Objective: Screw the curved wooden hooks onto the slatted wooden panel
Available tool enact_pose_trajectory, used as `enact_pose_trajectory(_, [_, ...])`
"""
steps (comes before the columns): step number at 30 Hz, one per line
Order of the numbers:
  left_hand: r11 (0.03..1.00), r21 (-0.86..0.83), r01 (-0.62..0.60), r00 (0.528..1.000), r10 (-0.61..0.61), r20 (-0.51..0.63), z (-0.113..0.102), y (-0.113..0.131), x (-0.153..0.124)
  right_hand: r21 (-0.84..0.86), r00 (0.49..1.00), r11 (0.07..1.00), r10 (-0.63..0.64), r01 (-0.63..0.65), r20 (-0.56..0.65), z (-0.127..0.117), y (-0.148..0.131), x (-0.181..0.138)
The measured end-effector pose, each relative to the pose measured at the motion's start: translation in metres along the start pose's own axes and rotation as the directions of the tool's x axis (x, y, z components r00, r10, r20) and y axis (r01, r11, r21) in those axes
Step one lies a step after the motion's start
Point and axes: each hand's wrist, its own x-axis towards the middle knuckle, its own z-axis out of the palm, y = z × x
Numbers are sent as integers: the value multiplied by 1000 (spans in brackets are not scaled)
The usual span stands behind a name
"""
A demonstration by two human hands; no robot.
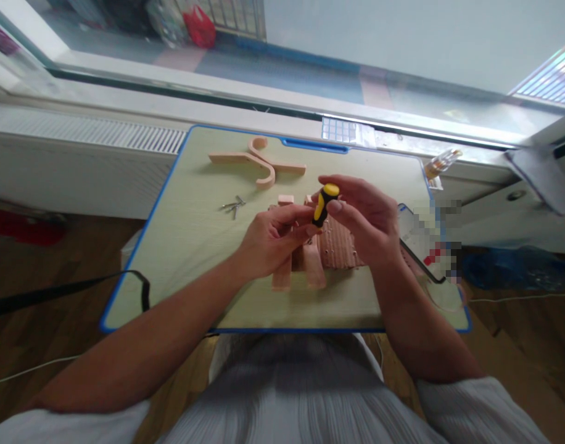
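Note:
A short screwdriver (323,208) with a yellow and black handle stands tilted over the middle of the table. My left hand (266,240) pinches its lower end between thumb and fingertips. Around the upper handle curl the fingers of my right hand (372,219), its thumb against the side. Beneath both hands lies a brown wooden block (340,243) with small holes or metal specks on its surface. Two pale wooden strips, a left one (281,276) and a right one (314,271), lie across its left part. The screwdriver's tip is hidden.
Two curved wooden hook pieces (265,179) lie at the table's back. Several screws (235,205) are left of my left hand. A phone-like device (421,259) rests at the right, partly pixelated. A clear bottle (442,163) stands beyond the blue-edged table (185,296). A black strap (79,287) hangs left.

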Motion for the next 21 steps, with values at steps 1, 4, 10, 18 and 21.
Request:
enact_pose_trajectory(1, [1000,8,6,1000,-7,8,0,0,0,8,1000,1000,-2,2,0,-1,1,0])
enact_pose_trajectory(4, [999,31,-11,1000,11,25,-2,2,0,30,999,999,-40,40,-5,1,7,1])
enact_pose_trajectory(10, [995,60,-80,997,78,20,-2,2,0,47,984,985,-160,164,-75,12,15,3])
enact_pose_trajectory(18, [997,58,-52,996,56,-69,-3,-5,-1,-6,974,978,-209,209,-87,19,11,4])
enact_pose_trajectory(21, [997,55,-56,998,58,-38,-2,-2,0,-34,992,993,-112,110,-51,14,6,2])
